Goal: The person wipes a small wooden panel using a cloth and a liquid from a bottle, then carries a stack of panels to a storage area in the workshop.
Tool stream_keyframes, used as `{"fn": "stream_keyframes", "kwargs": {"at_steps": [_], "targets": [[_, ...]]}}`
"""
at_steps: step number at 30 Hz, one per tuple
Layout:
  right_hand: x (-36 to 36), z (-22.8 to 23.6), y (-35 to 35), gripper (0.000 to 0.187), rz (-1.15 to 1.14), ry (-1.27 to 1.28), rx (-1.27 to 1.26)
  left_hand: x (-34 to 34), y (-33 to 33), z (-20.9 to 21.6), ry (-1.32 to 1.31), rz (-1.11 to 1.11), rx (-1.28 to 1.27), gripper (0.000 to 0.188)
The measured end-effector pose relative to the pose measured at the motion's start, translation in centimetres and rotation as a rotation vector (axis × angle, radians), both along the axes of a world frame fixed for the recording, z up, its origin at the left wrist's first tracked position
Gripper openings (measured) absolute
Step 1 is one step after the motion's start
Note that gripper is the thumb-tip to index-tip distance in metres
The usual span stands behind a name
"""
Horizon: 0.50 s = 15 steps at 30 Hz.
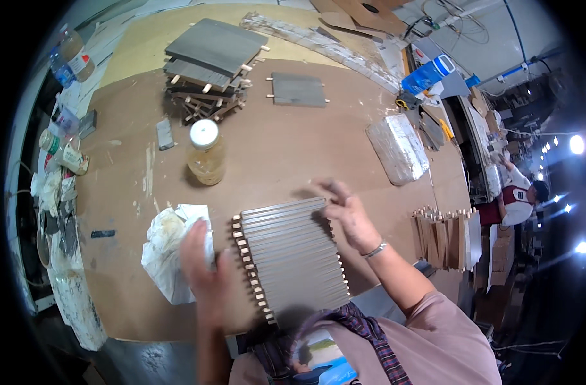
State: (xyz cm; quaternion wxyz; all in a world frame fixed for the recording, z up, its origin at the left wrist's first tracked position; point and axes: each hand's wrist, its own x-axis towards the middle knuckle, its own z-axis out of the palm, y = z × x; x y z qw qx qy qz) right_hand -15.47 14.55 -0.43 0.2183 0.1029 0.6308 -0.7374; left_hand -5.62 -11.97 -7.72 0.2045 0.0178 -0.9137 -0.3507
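Note:
In front of me, a row of grey panels [293, 256] lies packed edge to edge, with pale wooden dowel pegs sticking out along its left and right sides. My right hand [349, 219] is over the far right corner of the row, its fingers apart and slightly blurred, holding nothing. Left of the row, my left hand [204, 266] is smeared by motion, with the thumb away from the stretched fingers and nothing visible in it. Close beside it, partly covered by the hand, is a crumpled white cloth or paper [168, 247]. Whether they touch, I cannot tell.
A jar of yellowish liquid [206, 160] with a white lid stands beyond the cloth. Farther back are a stack of pegged grey panels [216, 48] and a single panel [298, 90]. A wrapped block [399, 151] and more upright panels [447, 239] are at right.

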Motion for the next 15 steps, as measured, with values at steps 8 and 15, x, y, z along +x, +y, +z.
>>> {"fn": "stream_keyframes", "kwargs": {"at_steps": [8, 15], "targets": [[-2.6, 2.3, -1.4, 0.038, 0.274, 0.497, 0.374, 6.2, -8.1, -0.5, -0.383, 0.309, -0.269, 0.04], [-0.8, 1.6, -11.3, 0.038, 0.749, 0.629, 0.367, 5.8, -8.3, 6.0, 0.039, 0.277, 0.484, 0.01]]}}
